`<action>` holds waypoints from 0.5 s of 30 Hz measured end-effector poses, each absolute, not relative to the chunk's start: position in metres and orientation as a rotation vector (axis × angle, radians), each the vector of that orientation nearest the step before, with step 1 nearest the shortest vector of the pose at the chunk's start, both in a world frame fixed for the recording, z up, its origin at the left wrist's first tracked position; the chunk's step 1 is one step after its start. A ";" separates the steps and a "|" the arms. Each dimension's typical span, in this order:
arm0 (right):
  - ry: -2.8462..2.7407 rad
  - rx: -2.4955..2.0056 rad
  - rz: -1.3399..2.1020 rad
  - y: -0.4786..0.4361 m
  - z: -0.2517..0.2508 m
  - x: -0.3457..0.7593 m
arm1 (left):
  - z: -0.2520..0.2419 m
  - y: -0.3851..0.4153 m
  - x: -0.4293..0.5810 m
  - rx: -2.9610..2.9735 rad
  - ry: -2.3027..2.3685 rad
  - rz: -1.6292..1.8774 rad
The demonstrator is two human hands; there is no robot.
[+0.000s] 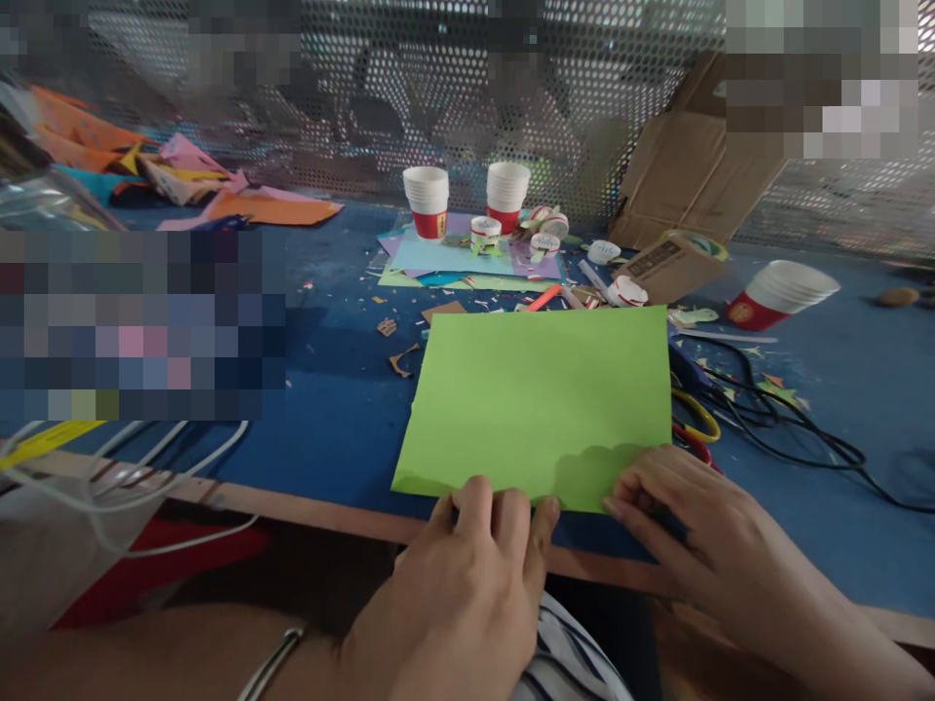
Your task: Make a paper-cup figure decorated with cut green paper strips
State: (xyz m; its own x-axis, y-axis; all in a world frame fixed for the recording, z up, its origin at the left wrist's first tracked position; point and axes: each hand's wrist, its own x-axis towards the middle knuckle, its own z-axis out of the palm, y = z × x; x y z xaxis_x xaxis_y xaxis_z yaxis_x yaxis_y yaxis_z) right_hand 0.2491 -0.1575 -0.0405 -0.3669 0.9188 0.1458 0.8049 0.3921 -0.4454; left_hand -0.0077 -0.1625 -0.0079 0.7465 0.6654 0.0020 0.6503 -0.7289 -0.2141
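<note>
A sheet of green paper [541, 389] lies in front of me, its near edge at the front of the blue table. My left hand [467, 574] is closed on the middle of that near edge, knuckles bent and thumb along the rim. At the near right corner, my right hand [693, 526] pinches the paper between thumb and curled fingers. Scissors with yellow and red handles [693, 414] stick out from under or beside the sheet on the right; their blades are hidden.
Stacked paper cups [426, 202] stand on coloured sheets [445, 255] at the back, near small cut cup pieces. Another cup stack [785, 292] lies tilted at right. Black cable [796, 443], white cables [168, 458], cardboard [693, 175] and orange paper [284, 207] lie around.
</note>
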 end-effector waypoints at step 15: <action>-2.222 -1.502 0.371 -0.163 -0.042 0.257 | -0.009 -0.167 0.013 -2.604 -1.041 0.323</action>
